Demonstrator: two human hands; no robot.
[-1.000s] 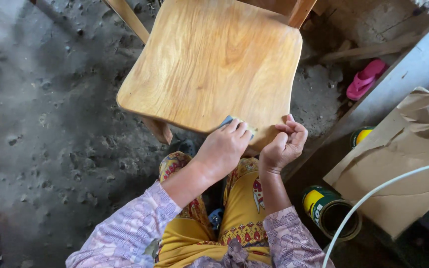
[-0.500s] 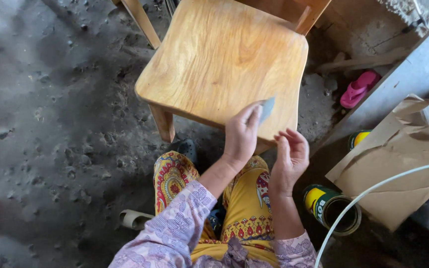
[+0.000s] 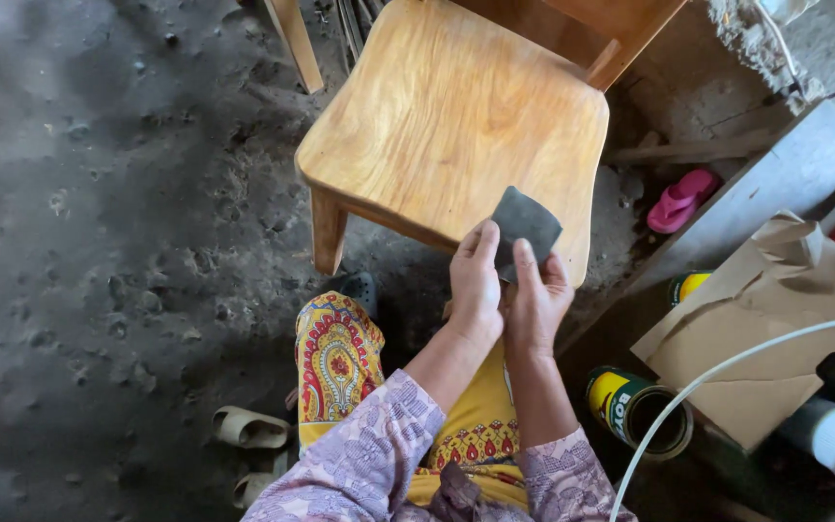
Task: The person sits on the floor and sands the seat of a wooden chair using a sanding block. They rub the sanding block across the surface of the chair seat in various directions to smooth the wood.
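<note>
A dark grey, roughly square piece of sandpaper [image 3: 524, 224] is pinched between the two hands, its upper part standing free above the fingertips and slightly curled. It is held just over the front edge of a pale wooden chair [image 3: 446, 116], whose seat spreads out beyond the grip.

There is one sheet of sandpaper, one chair, two hands, one pink sandal [image 3: 680, 199] off to the right beyond the grip, one open tin can [image 3: 642, 410] with a yellow label below and to the right of it, and a second yellow-topped can [image 3: 686, 284] between them.

The left hand [image 3: 475, 282] is raised with fingers straight and close together, pressed against the sheet's near side. The right hand [image 3: 536, 300] lies right beside it, fingers also extended upward and closed on the sheet's lower edge. Both forearms rise from patterned sleeves above the person's lap.
</note>
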